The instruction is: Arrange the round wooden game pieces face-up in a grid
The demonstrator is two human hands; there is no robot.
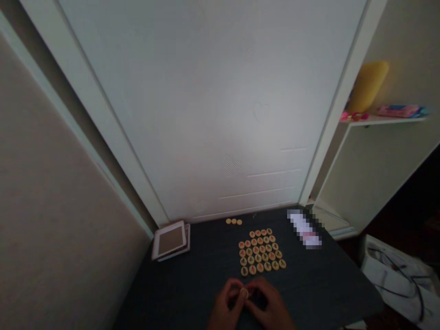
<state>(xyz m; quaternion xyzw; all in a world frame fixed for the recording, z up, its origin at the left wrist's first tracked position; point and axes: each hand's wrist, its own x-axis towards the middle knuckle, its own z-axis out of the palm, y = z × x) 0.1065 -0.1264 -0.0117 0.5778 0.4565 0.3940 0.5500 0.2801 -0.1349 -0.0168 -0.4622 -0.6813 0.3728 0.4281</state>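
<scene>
Close to the table's front edge, my left hand and my right hand meet, fingers bent and fingertips together. Between them they pinch a small round wooden Chinese chess piece, its pale edge showing at the left fingertips. Just beyond the hands, several like pieces lie flat in neat rows, with red or dark characters facing up. Three plain-faced pieces sit side by side at the back of the table.
The dark table backs onto a white panel. A box with a brown top rests at its left rear; a blurred-out white item lies at right. Beside the table stand a white shelf and a white box with cables.
</scene>
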